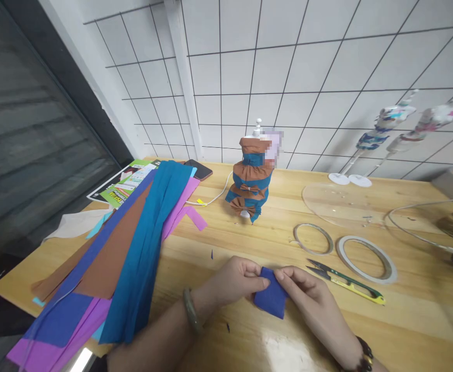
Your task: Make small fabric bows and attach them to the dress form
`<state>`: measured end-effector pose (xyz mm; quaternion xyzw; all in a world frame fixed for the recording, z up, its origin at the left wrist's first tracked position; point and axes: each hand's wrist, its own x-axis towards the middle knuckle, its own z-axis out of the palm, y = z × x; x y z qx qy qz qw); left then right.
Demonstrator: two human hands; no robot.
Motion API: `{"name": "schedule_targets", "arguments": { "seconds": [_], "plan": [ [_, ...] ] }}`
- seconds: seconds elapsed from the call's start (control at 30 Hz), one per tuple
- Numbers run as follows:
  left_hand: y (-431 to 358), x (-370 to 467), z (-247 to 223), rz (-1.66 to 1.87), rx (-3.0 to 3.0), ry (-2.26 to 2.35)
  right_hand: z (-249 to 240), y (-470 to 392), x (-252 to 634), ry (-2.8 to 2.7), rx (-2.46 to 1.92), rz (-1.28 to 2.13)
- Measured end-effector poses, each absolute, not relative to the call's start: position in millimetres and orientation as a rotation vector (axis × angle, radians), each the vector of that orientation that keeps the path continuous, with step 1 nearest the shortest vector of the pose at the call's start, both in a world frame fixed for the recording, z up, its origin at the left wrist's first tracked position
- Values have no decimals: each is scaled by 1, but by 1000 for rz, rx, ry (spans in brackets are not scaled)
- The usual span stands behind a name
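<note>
Left hand (234, 280): grip closed, thumb and fingers pinching the upper left part of a dark-blue sheet piece (271, 300). Right hand (310, 292): grip likewise closed, pinching the same piece at its upper right. Piece is between the two hands, over the near middle of the desk (187, 274), its lower corner hanging free; desk contact cannot be told. Just right of the right hand: yellow-and-green thread snips (346, 283), beside a wide white tape roll (367, 259). Beyond the hands: small dress form (252, 178), clad in brown and teal. Left: layered coloured strips (141, 258).
</note>
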<state>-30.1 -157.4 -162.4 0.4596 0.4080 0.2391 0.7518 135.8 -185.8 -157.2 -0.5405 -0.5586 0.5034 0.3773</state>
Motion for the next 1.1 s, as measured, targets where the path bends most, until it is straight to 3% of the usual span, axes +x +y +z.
{"name": "schedule_targets", "arguments": {
  "seconds": [0.23,0.63,1.1],
  "plan": [
    [-154,-28,-159,663,877,920,-160,-187,132,-1218,-1244,1308],
    [-155,-32,-164,773,1146,1037,-169,-188,137,-1761,-1279,900],
    [-157,-35,-155,782,1206,888,-171,-184,143,-1686,-1253,962]
  ]
}}
